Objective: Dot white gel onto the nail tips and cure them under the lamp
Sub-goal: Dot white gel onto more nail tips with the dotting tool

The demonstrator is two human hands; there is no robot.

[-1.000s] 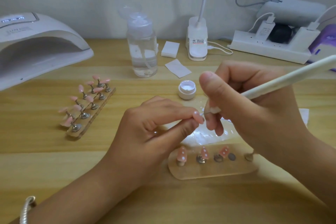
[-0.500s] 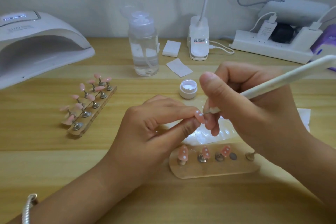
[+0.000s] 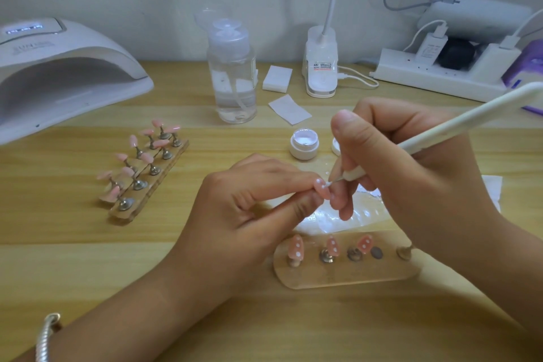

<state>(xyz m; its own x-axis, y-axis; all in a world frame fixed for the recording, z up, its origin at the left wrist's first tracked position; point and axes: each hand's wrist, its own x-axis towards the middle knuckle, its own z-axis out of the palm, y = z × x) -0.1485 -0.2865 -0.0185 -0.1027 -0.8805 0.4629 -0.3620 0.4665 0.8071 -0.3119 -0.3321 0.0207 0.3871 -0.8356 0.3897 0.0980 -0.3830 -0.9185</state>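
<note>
- Head view: the left hand's (image 3: 252,209) grip pinches a pink nail tip (image 3: 321,189) above the bench (image 3: 88,258), apparently to steady it.
- The right hand's (image 3: 411,179) grip holds a dotting pen (image 3: 470,123) pencil-style, its point touching that tip.
- An open white gel pot (image 3: 304,144) sits just behind, handy for reloading; the curing lamp (image 3: 73,67) stands far left.

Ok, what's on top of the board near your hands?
Three pink tips with white dots, a bare metal disc, and one stand partly hidden under the right hand.
</note>
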